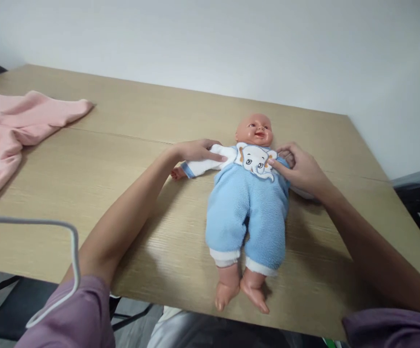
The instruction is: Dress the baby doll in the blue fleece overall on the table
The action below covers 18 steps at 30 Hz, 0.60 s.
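Note:
A baby doll (256, 129) lies on its back on the table, head away from me and bare feet towards me. It wears a blue fleece outfit (248, 203) with white sleeves, white cuffs at the legs and an elephant face on the chest. My left hand (198, 150) is closed around the upper part of the white sleeve on the left, thumb on top. At the opposite shoulder, my right hand (298, 166) grips the outfit, its thumb by the elephant's ear. That hand and wrist partly hide the doll's other arm.
A pink fleece garment (32, 118) is spread at the left of the wooden table (130, 193). A white cable (50, 222) loops across the lower left, in front of my forearm. Behind the table rises a pale wall (210, 48); a dark chair seat (21, 304) shows below.

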Each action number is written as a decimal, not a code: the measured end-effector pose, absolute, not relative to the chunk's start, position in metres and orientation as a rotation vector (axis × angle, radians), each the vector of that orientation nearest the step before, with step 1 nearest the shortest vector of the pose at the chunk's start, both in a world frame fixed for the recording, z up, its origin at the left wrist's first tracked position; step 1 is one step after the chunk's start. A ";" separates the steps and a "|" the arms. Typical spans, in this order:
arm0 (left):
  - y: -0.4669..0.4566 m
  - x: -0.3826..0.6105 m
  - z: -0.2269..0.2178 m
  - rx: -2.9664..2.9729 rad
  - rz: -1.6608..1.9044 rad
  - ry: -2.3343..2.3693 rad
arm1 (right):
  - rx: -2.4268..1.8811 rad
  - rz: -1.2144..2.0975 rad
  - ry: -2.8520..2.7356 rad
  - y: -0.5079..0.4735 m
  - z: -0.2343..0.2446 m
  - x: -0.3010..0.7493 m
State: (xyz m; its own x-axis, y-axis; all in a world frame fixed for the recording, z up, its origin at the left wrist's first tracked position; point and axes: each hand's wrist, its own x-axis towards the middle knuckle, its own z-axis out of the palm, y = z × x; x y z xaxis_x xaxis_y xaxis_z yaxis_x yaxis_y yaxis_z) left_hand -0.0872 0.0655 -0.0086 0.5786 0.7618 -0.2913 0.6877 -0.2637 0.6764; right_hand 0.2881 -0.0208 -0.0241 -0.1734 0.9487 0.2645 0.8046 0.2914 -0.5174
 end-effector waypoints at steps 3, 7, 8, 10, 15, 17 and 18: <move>0.064 -0.086 -0.005 2.043 0.088 1.167 | -1.538 0.182 -1.991 -0.041 -0.049 0.321; 0.066 -0.088 -0.006 2.108 0.255 1.151 | -1.561 0.089 -2.043 -0.085 -0.072 0.365; 0.067 -0.088 -0.007 2.131 0.357 1.090 | -1.578 0.103 -2.057 -0.096 -0.075 0.373; 0.065 -0.084 -0.008 2.188 0.596 0.954 | -1.613 0.143 -2.026 -0.113 -0.077 0.382; 0.045 -0.030 -0.010 2.446 0.941 0.729 | -1.590 0.272 -1.813 -0.123 -0.068 0.379; 0.036 0.004 -0.013 2.597 0.928 0.647 | -1.540 0.357 -1.687 -0.119 -0.063 0.375; 0.033 0.021 -0.015 2.674 0.919 0.632 | -1.513 0.390 -1.613 -0.117 -0.061 0.374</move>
State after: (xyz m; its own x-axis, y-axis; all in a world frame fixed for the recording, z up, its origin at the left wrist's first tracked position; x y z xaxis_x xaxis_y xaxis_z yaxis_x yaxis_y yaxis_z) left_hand 0.0213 0.0328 -0.0152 0.7080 0.4737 0.5237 0.3201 -0.8763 0.3600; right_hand 0.3741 -0.1167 -0.0613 0.1125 0.9221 0.3703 0.6507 0.2132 -0.7288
